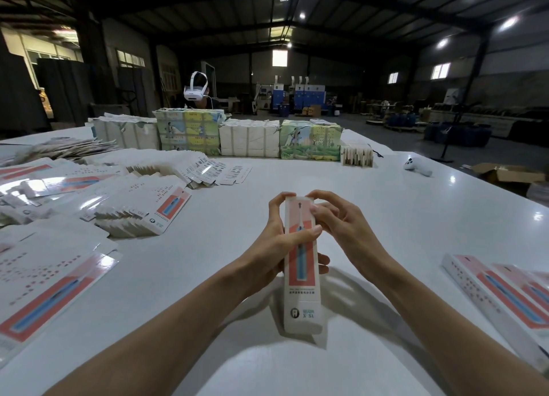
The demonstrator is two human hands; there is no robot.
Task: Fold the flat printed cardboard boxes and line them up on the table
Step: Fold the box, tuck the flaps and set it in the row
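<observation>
Big dim warehouse, white counter (386, 217) with piles of flat boxes (142, 214) on the left and finished boxes (505, 291) lined up at the right edge. Both hands are on one long folded box (301, 276) over the middle of the counter. The left hand (276, 247) is wrapped round its midsection, thumb across the front. The right hand (335, 220) is curled over the far end, fingertips on the flap. It's thin glossy card, so probably super light, a bit slippery and easy to dent. I'd hold the edges rather than squeeze the faces.

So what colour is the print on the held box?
The box is white with a coral panel and blue toothbrush; head view.
</observation>
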